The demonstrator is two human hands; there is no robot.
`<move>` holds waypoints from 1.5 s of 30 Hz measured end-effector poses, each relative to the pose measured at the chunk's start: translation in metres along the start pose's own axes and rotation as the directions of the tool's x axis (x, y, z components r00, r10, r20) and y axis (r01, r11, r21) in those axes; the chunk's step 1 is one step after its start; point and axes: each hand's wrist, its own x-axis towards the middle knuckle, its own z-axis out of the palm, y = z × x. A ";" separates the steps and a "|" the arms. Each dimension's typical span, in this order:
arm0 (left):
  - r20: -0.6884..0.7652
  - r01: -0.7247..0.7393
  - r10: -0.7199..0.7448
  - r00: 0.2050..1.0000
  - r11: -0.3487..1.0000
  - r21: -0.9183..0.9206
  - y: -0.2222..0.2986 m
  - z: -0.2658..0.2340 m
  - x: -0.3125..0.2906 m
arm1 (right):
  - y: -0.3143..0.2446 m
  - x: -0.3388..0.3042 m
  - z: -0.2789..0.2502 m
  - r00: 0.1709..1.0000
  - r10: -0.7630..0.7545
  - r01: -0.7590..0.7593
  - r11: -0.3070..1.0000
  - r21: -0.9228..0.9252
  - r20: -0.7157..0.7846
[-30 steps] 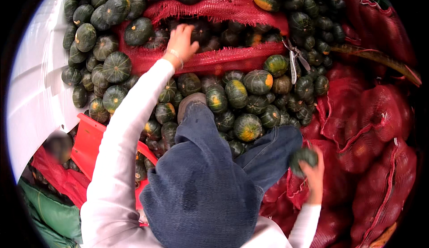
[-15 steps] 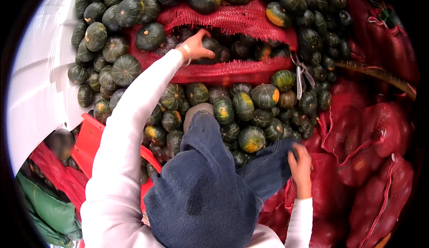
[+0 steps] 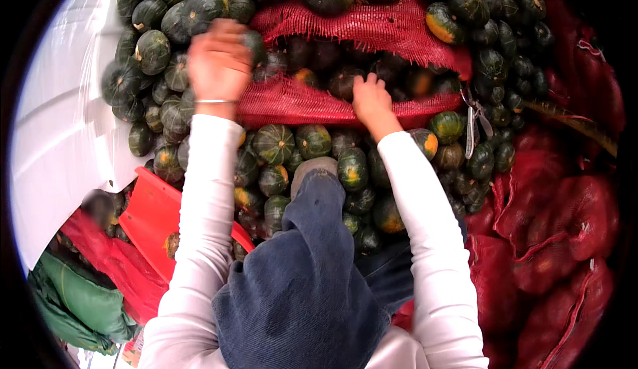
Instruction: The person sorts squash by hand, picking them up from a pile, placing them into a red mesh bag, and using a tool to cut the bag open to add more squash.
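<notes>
A red mesh sack point(image 3: 299, 108) lies split open across the heap, with dark green squashes point(image 3: 345, 82) showing inside the slit. My right hand point(image 3: 373, 102) reaches over the sack's lower edge, its fingers bent and closed on the mesh at the opening. Just left of the sack, my left hand point(image 3: 220, 62) is over the loose squashes and smeared by motion. A green squash point(image 3: 254, 46) shows right beside its fingers; whether the hand holds it cannot be made out.
Loose green squashes point(image 3: 274, 144), some with orange patches, surround the sack. My shoe point(image 3: 318, 167) stands among them. A red plastic crate point(image 3: 149, 216) lies at left, near green sacks point(image 3: 83, 296) and a white wall point(image 3: 66, 123). Full red mesh sacks point(image 3: 551, 216) are piled at right.
My left hand has moved out of the sack's opening, leftward onto the loose squashes. My right hand has come up from beside my knee to the sack's lower edge. The view has shifted slightly.
</notes>
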 end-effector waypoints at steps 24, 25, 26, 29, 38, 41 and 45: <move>-0.224 -0.066 -0.231 0.947 -0.821 0.566 -0.087 -0.079 -0.001 | 0.041 0.012 -0.031 0.795 -0.447 -0.554 -0.262 0.790 0.410; -0.285 -0.126 -0.287 0.915 -0.872 0.473 -0.093 -0.087 0.003 | 0.041 -0.001 -0.040 0.826 -0.446 -0.516 -0.351 0.781 0.345; -0.345 -0.203 -0.342 0.874 -0.902 0.381 -0.104 -0.090 0.008 | 0.044 -0.015 -0.049 0.876 -0.373 -0.440 -0.359 0.823 0.306; -0.622 -0.239 -0.301 0.723 -0.954 0.183 -0.132 -0.096 0.028 | 0.053 -0.049 -0.069 0.963 -0.169 -0.263 -0.396 0.880 0.212; -0.572 -0.254 -0.174 0.802 -0.965 -0.062 -0.151 -0.106 0.014 | 0.085 -0.159 -0.109 0.949 0.209 -0.149 -0.362 0.920 0.236; -0.579 -0.272 -0.255 0.774 -0.960 0.059 -0.139 -0.111 0.016 | 0.093 -0.184 -0.111 0.932 0.284 -0.102 -0.389 0.915 0.225; -0.547 -0.192 -0.130 0.827 -0.980 -0.056 -0.155 -0.111 0.018 | 0.094 -0.197 -0.111 0.888 0.381 -0.088 -0.408 0.909 0.257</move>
